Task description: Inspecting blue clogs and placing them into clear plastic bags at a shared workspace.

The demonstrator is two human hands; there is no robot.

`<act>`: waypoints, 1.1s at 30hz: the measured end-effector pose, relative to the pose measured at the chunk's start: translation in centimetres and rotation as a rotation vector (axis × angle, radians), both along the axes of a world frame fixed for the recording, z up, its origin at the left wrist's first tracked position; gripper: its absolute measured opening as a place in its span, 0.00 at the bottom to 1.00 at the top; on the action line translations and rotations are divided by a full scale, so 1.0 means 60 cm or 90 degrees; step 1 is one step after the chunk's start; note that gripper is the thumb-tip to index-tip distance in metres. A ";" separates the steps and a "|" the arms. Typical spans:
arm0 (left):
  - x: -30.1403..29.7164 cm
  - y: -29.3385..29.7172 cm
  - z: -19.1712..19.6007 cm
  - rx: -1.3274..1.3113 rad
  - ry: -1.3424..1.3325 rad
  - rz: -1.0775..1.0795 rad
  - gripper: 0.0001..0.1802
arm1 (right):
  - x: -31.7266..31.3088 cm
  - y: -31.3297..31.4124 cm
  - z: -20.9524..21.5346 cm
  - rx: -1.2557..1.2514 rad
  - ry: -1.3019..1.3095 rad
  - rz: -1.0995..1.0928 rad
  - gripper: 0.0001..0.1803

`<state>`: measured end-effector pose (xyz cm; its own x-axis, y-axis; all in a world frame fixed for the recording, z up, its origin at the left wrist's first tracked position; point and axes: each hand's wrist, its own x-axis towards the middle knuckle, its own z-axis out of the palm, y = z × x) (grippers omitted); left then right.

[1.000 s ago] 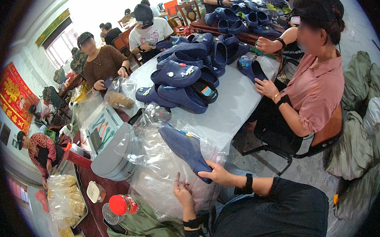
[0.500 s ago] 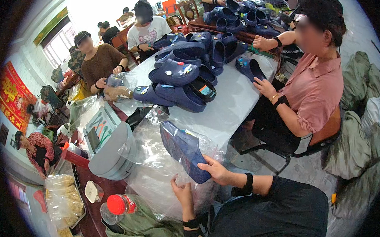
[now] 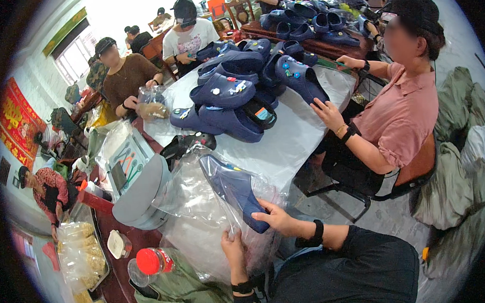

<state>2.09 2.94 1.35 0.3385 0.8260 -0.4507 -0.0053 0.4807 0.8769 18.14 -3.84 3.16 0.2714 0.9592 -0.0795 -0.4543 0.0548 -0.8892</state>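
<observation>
My right hand grips the near end of a dark blue clog. Its far end lies within a clear plastic bag. Beside it, my left hand has its fingers closed on the bag's edge, lower and to the left of the clog. Under both hands spreads a stack of similar clear bags. Beyond them, a heap of dark blue clogs with small coloured charms covers the white table.
On the right, a seated person in pink holds another clog. Two people work across the table. At left are a grey bin-like box, a red-lidded jar and a small white container. Green sacks lie at far right.
My left fingers have closed on the bag's edge. The clog in my right hand has tilted, its side turning into view. The person in pink has lifted and turned their clog.
</observation>
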 end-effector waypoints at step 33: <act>0.037 0.002 0.053 0.919 0.587 0.035 0.31 | 0.023 0.023 -0.064 -0.047 -0.306 0.012 0.40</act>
